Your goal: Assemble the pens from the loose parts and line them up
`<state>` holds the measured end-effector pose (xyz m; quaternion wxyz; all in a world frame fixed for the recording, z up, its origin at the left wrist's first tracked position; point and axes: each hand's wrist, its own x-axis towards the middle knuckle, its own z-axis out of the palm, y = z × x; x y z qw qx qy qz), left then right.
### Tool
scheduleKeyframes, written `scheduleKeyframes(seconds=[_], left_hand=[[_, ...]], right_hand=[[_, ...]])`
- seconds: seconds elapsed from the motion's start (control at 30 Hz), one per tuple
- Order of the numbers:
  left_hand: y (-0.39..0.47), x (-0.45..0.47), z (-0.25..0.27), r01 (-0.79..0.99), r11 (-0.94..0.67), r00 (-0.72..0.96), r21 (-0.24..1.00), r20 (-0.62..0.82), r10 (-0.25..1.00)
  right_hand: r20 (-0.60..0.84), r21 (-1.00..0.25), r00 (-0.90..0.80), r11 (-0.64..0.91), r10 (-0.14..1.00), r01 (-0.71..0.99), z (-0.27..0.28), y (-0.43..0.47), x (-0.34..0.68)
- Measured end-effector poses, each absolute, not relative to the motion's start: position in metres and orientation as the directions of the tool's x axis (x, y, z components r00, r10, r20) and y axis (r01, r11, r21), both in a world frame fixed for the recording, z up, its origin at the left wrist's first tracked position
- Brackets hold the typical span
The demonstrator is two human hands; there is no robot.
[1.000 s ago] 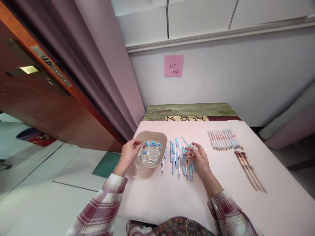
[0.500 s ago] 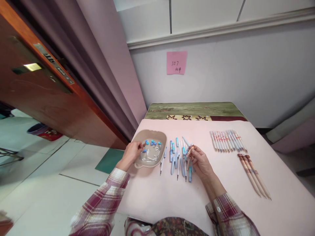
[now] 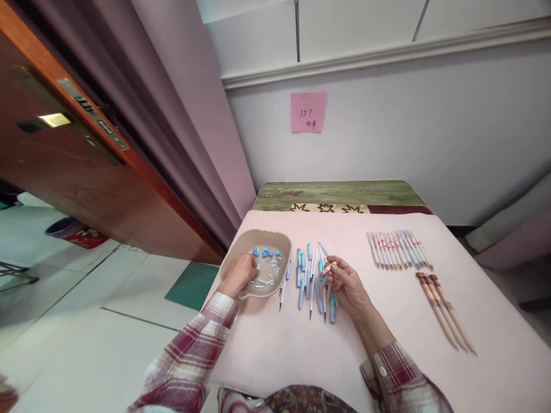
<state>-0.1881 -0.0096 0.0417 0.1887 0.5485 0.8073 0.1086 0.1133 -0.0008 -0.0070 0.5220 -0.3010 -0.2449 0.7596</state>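
Note:
My left hand point(image 3: 241, 273) reaches into a beige plastic basin point(image 3: 228, 248), its fingers bent together and pointing down; whatever they pinch is hidden. In the basin lie small blue pen pieces point(image 3: 267, 252) and short white bits point(image 3: 267, 281). My right hand point(image 3: 348, 284) pinches a short beige patterned pen part point(image 3: 329, 268) between thumb and fingertips. Under and beside it, a loose pile of blue pen barrels point(image 3: 301, 293) and white ink refills point(image 3: 312, 295) is spread on the pink tabletop.
To the right lies a row of pale patterned pens point(image 3: 398, 250). Nearer me are three beige pens with brown tops point(image 3: 443, 312). The pink table cover point(image 3: 293, 350) reaches towards me, and a wooden door point(image 3: 142, 189) stands left of the table.
My left hand has moved from the basin's left rim further into it, rightward and down. My right hand stays above the pile, with the beige pen part tilted a little differently.

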Motion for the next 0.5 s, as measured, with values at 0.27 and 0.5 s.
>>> scheduleKeyframes(seconds=[0.27, 0.5], left_hand=[[-0.006, -0.176, 0.041, 0.871, 0.401, -0.354, 0.284, -0.205, 0.913], [-0.009, -0.174, 0.052, 0.873, 0.361, -0.334, 0.328, -0.136, 0.933]], right_hand=[[-0.192, -0.701, -0.278, -0.33, 0.941, -0.632, -0.007, -0.001, 0.113], [-0.197, -0.682, -0.282, -0.338, 0.939, -0.648, -0.005, -0.001, 0.112]])
